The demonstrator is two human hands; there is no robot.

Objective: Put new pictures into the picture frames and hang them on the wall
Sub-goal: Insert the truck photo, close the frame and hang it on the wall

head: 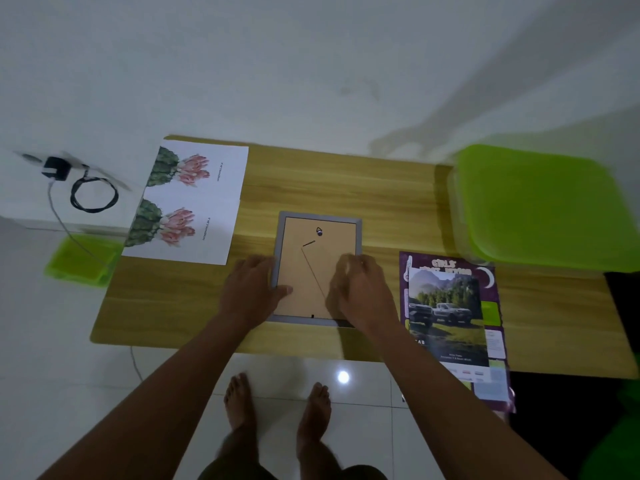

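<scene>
A grey picture frame lies face down on the wooden table, its brown backing board and small hanger ring facing up. My left hand rests on the frame's left edge, thumb on the backing board. My right hand lies over the frame's right side with fingers curled at the edge; it is blurred. A white sheet with two printed cactus flowers lies at the table's left. A picture of two trucks lies on a purple printed sheet at the right.
A green plastic box with a lid stands at the table's back right. A smaller green tray sits on the floor at the left, beside a black charger with a coiled cable. The white wall rises behind the table.
</scene>
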